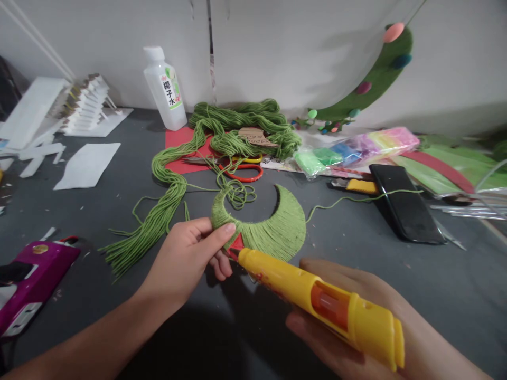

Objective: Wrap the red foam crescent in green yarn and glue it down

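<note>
Dark tabletop, left hand tight on the green crescent, right hand around the yellow glue gun.

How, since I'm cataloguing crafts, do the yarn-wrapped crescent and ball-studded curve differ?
The yarn-wrapped crescent is lighter green; the ball-studded curve darker. The crescent is in the left hand; the curve by the wall. The crescent shows a red patch; the curve, coloured balls. Both are curved.
</note>
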A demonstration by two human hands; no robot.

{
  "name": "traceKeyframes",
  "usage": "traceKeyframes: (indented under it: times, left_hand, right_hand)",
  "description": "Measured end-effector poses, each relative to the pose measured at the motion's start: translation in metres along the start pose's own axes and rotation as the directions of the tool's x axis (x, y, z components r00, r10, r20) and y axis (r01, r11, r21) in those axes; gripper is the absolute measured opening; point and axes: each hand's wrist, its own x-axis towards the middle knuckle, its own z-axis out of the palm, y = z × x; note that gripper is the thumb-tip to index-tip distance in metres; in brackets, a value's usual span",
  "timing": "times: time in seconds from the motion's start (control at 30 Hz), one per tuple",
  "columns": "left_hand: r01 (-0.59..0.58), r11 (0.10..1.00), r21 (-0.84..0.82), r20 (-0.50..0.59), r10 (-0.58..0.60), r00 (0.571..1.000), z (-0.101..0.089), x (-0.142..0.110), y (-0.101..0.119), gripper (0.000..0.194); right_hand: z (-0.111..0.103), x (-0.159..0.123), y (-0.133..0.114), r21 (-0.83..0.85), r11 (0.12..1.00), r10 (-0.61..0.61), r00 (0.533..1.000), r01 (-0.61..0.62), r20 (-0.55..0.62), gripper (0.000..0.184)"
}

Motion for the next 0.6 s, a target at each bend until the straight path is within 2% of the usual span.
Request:
traceKeyframes:
  times: [0.17, 0.6]
  left_hand:
    - [-0.011, 1.000, 0.002, -0.002, 0.011, 1.000, -0.0004, -0.0007, -0.0003, 0.026]
    - [-0.014, 1.000, -0.025, -0.006, 0.014, 1.000, 0.0001, 0.0000, -0.0027, 0.025]
  right_hand:
    - [-0.0001, 0.0001, 0.0000, 0.028, 0.999, -0.040, 0.998, 0.038, 0.039, 0.018]
    - [-0.0019, -0.0003, 0.0013, 0.035, 0.999, -0.008, 0.996, 0.005, 0.091, 0.020]
